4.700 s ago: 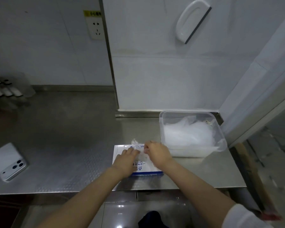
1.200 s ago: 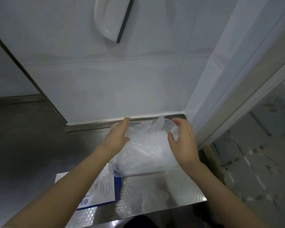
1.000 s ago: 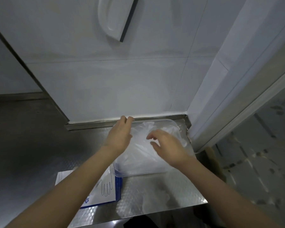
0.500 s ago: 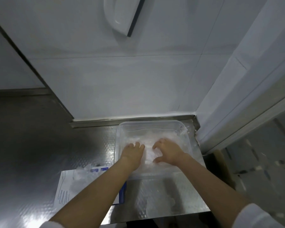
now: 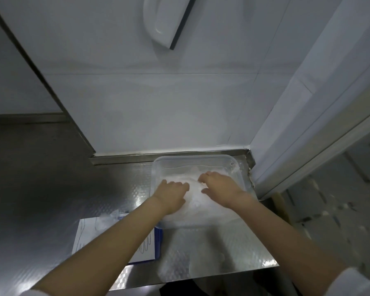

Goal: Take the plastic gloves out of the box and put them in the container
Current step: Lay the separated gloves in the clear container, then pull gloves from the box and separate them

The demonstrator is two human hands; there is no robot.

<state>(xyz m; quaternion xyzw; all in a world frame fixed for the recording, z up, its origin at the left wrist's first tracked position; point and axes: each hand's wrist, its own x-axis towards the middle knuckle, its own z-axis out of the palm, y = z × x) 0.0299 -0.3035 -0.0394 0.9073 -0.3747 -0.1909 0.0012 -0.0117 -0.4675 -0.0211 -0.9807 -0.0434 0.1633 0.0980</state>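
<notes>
A clear plastic container (image 5: 233,162) sits on the steel counter against the wall, filled with a pile of thin plastic gloves (image 5: 195,190). Both hands are inside it. My left hand (image 5: 173,194) presses down on the pile at its left side, fingers fairly flat. My right hand (image 5: 219,185) presses on the pile's right side, fingers spread and slightly bent. The white and blue glove box (image 5: 88,233) lies flat on the counter to the container's near left, partly under my left forearm, with a tuft of glove plastic (image 5: 110,216) sticking out of its top.
The steel counter (image 5: 212,253) ends just right of the container at a white door frame (image 5: 308,103), and its front edge is close to me. A white handle (image 5: 165,20) hangs on the wall above. Floor shows at the right.
Both hands went from the container's rim down onto the glove pile and now press it flat. The view has tilted down and closer to the container.
</notes>
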